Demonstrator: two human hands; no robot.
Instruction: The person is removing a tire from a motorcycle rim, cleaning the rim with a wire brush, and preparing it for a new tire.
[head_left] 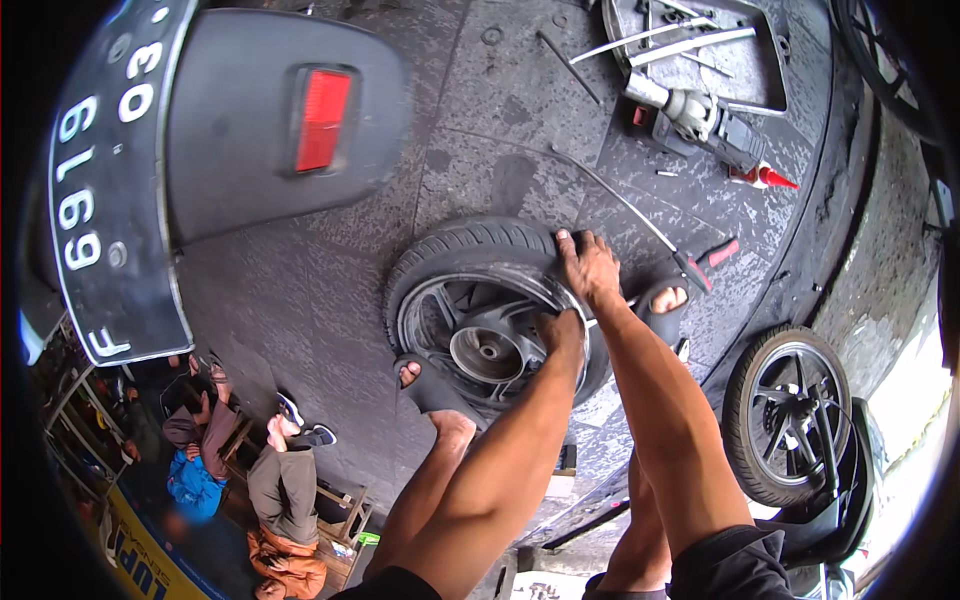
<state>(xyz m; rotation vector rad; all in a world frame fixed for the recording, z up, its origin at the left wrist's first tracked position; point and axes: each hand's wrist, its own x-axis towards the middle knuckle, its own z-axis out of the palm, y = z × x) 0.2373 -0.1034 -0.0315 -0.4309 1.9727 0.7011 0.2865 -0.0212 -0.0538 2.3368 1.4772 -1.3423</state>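
Note:
A black tyre (pixel 485 236) sits around a grey spoked wheel rim (pixel 405 325), lying on the floor between my sandalled feet. My right hand (pixel 590 265) grips the tyre over its upper right side, thumb and fingers bent onto the rubber. Lower down, my left hand (pixel 563 332) is curled at the tyre's inner edge beside the rim, its fingertips hidden. A short silver metal piece (pixel 592 322) shows between the wrists; what it belongs to is partly covered. Beyond my right foot rests a long thin metal rod (pixel 625 200) with a black-and-red handle (pixel 693 272).
A motorcycle's rear mudguard (pixel 240 120) with a red reflector juts in at upper left. At upper right are a metal tray (pixel 770 60) of bars and a power wrench (pixel 705 120). Another wheel (pixel 787 415) stands at right. Two people (pixel 290 490) sit at lower left.

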